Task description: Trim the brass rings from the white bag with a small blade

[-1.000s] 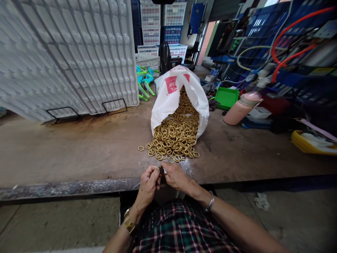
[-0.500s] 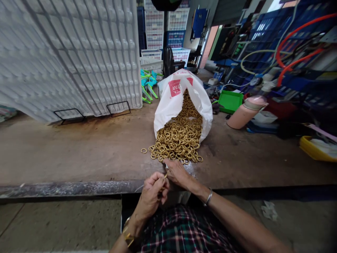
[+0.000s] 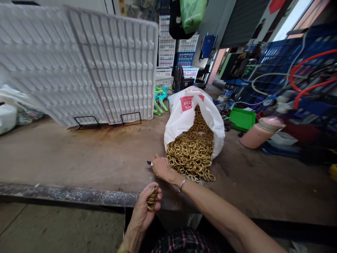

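Note:
My left hand (image 3: 146, 203), near the table's front edge, is closed around several gold-coloured rings (image 3: 152, 199) stacked in its fingers. My right hand (image 3: 162, 168) is at the left side of a heap of loose rings (image 3: 190, 154), its fingers bent over the tabletop. From those fingers a small dark, angled blade-like tip (image 3: 149, 163) sticks out to the left; the rest of that tool is hidden in the hand. The heap spills from the mouth of a white plastic bag (image 3: 178, 123) with red print, lying on its side.
Ridged white plastic trays (image 3: 123, 70) stand upright at the back left in black wire stands (image 3: 131, 118). Right of the bag are a green tray (image 3: 242, 119) and a pink bottle (image 3: 259, 133). Green and turquoise clips (image 3: 160, 98) lie behind, before stacked crates (image 3: 166, 45).
My right hand has moved away from the left hand to the heap's left edge. The left hand has turned, showing the rings in it. The camera view has shifted.

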Action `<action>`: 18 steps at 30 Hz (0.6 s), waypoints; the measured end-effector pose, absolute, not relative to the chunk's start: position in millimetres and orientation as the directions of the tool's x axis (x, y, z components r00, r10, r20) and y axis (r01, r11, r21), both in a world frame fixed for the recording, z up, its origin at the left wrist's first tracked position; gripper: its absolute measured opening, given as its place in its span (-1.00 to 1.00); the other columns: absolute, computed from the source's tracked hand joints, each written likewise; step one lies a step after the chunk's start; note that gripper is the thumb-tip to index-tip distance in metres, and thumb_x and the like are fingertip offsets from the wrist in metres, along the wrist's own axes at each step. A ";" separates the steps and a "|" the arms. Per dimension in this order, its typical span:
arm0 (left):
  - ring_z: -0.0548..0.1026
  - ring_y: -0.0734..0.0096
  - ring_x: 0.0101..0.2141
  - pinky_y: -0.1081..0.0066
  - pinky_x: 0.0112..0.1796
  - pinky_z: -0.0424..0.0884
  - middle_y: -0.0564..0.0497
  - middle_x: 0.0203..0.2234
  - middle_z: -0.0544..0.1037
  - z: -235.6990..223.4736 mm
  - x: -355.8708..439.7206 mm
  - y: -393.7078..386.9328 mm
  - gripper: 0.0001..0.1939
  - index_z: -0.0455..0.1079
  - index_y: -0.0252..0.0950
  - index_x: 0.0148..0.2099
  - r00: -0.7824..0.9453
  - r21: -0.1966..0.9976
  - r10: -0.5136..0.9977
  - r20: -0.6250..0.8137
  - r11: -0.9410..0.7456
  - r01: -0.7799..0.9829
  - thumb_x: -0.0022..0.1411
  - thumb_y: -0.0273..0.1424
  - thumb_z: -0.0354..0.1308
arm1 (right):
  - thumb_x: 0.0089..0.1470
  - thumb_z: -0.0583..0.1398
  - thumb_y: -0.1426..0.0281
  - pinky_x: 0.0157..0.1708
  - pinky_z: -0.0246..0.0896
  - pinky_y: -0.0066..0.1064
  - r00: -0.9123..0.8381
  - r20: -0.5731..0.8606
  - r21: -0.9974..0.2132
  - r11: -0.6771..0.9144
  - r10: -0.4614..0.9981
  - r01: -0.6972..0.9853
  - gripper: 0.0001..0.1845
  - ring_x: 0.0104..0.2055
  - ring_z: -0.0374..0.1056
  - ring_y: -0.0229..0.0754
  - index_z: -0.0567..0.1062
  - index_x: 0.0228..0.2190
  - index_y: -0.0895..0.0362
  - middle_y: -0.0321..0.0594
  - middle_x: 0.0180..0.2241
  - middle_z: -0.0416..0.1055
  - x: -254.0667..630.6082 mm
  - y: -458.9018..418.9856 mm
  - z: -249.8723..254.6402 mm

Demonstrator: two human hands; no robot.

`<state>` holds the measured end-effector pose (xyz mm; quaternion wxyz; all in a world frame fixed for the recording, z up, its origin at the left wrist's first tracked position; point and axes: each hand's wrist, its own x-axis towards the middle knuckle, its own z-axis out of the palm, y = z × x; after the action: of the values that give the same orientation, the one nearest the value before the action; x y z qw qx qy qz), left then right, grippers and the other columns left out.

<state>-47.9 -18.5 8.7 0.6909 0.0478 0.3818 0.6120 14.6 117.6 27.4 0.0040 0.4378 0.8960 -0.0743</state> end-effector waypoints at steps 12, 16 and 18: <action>0.26 0.70 -0.67 0.66 -0.71 -0.02 0.19 -0.62 0.29 4.0 -50.0 -7.4 -0.64 0.23 -0.30 -0.42 -0.112 0.566 0.881 -0.459 0.193 -0.801 -0.18 -0.32 0.36 | 0.07 -0.03 0.53 -0.37 0.27 -0.32 -0.603 -0.020 -0.068 0.601 0.798 0.797 -0.75 -0.30 0.42 -0.07 0.30 -0.19 0.19 0.02 -0.28 0.39 5.0 120.2 16.4; 0.10 0.76 -0.75 0.67 -0.73 -0.08 0.25 -0.69 0.19 0.1 -46.5 -4.5 -0.55 0.19 -0.28 -0.40 -0.170 0.562 0.837 -0.521 0.186 -0.806 -0.22 -0.21 0.37 | 0.05 -0.01 0.53 -0.38 0.24 -0.33 -0.592 -0.016 -0.084 0.589 0.806 0.803 -0.74 -0.31 0.41 -0.07 0.28 -0.17 0.17 0.01 -0.23 0.36 5.9 118.5 14.0; 0.11 0.76 -0.75 0.68 -0.73 -0.08 0.25 -0.70 0.19 -0.5 -46.0 -3.5 -0.52 0.22 -0.29 -0.38 -0.185 0.563 0.821 -0.541 0.190 -0.804 -0.25 -0.18 0.38 | 0.01 0.03 0.53 -0.36 0.22 -0.32 -0.604 -0.006 -0.108 0.600 0.797 0.793 -0.69 -0.30 0.40 -0.08 0.27 -0.15 0.14 -0.04 -0.22 0.36 8.3 116.9 14.6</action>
<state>-46.0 -3.5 -0.5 0.6385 0.0095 0.4327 0.6364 8.3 116.9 14.6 -0.0214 0.4445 0.8942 -0.0497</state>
